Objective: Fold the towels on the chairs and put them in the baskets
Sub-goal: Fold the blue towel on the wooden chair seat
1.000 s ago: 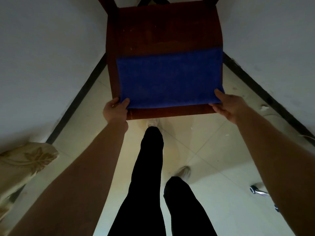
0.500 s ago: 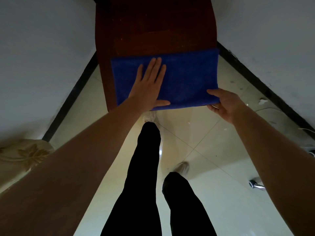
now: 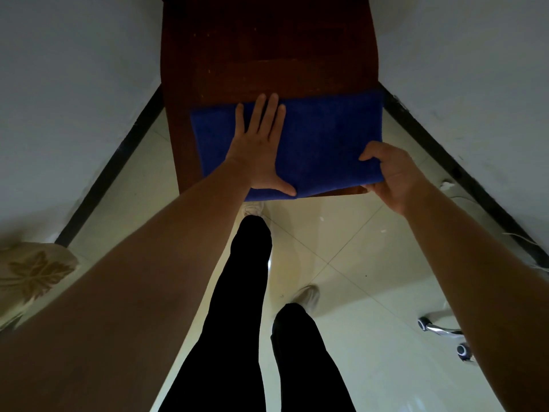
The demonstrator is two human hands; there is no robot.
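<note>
Dark red wood: chair seat [image 3: 267, 55] fills the top of your view, wedged between two pale walls. Blue towel [image 3: 326, 135] lies flat across the seat's front edge. Its long axis runs left to right, and its near long edge sits at or just over the front edge.

Your left hand [image 3: 261, 150] is palm down on the towel, left of its middle. The fingers are straight and slightly spread, tips at the far long edge.

Your right hand [image 3: 389, 176] is at the seat's front right corner. The thumb [image 3: 368, 153] is on top and the fingers are curled under, pinching the towel's near right corner.

Key relation: the towel's right end is already in your right hand and the left hand pins the other half. My read is that the next fold goes right end over to left, across the long axis. The left thumb side then works as the crease line. Keep the left palm pressing or the whole towel may slide off the front edge. No basket in view.
</note>
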